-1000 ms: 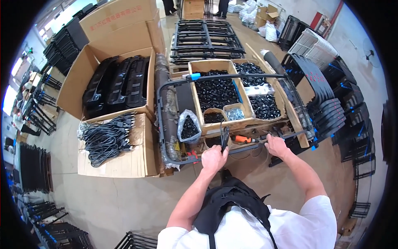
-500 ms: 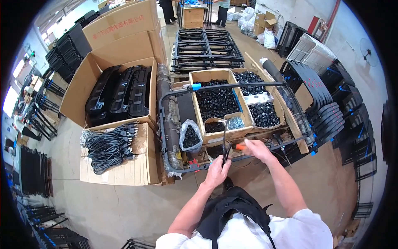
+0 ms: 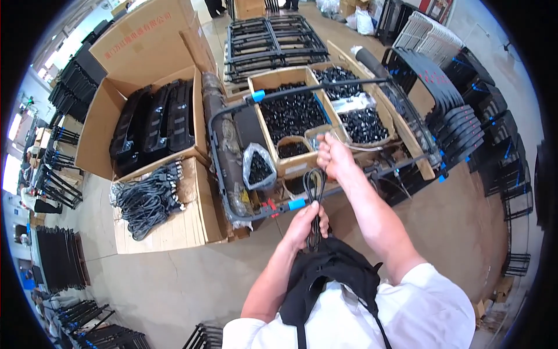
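My left hand (image 3: 306, 224), low in front of my body, is closed around a looped bundle of black cable (image 3: 314, 181). Loops stick up above the fist and the rest hangs below it. Farther forward and to the right, my right hand (image 3: 336, 157) is above the front edge of the wooden parts box (image 3: 299, 168). Its fingers are curled together beside a small bin of shiny screws (image 3: 314, 139); what they hold, if anything, is hidden. A thin pale strip (image 3: 366, 149) shows just right of that hand.
A black metal frame (image 3: 216, 152) with blue tape lies around the parts boxes. At left, a carton (image 3: 93, 131) holds black panels, with coiled black cables (image 3: 145, 200) on cardboard before it. A plastic bag of small black parts (image 3: 258, 166) sits inside the frame. Stacked racks (image 3: 453, 125) stand right.
The orange-handled tool in my right hand is out of sight, and that hand has moved forward to the screw bin. My left hand still holds the cable, its loops now fanned upward. The view has shifted.
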Tool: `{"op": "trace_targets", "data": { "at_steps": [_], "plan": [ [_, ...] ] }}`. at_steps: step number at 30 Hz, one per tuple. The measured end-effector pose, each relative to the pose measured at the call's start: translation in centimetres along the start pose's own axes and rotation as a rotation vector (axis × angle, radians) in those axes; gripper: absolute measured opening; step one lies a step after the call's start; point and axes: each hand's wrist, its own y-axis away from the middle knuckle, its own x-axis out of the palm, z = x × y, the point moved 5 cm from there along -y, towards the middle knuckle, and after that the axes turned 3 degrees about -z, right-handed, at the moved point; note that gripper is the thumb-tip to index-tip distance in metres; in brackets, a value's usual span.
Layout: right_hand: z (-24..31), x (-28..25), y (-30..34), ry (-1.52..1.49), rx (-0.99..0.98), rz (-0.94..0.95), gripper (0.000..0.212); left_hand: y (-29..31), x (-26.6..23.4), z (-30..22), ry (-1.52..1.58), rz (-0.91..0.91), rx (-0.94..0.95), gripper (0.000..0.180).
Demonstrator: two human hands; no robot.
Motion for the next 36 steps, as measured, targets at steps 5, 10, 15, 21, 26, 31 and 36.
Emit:
{"op": "trace_targets", "data": {
  "at_steps": [5, 10, 15, 21, 26, 31, 36],
  "plan": [
    [5.0, -1.5, -2.9, 0.026, -0.147, -0.208, 0.028, 1.1, 1.8, 0.3, 0.076, 0.045, -0.106, 0.036],
    [11.5, -2.5, -4.8, 0.048, -0.264, -0.282, 0.024, 2.2, 3.6, 1.0, 0.057, 0.125, -0.176, 0.034],
    [15.9, -2.7, -4.7, 0.028, -0.356, -0.295, 0.023, 3.3, 4.7, 0.5, -0.244, 0.096, -0.239, 0.036],
    [12.6, 3.8, 4.3, 0.286, -0.306, 0.049, 0.031, 6.4, 1.9, 0.3, -1.445, -0.29, 0.095, 0.031],
    [4.5, 4.1, 15.6, 0.494, -0.088, 0.382, 0.034, 11.1, -0.5, 1.5, -1.583, -0.27, 0.078, 0.049],
    [1.4, 1.7, 21.7, 0.689, 0.012, 0.765, 0.041, 17.3, 4.5, -7.5, -1.262, -0.844, 0.901, 0.054],
    [1.0, -0.5, 22.7, 0.703, 0.166, 0.997, 0.041, 13.7, 13.7, -10.3, -1.534, -0.648, 1.039, 0.053]
  ]
}}
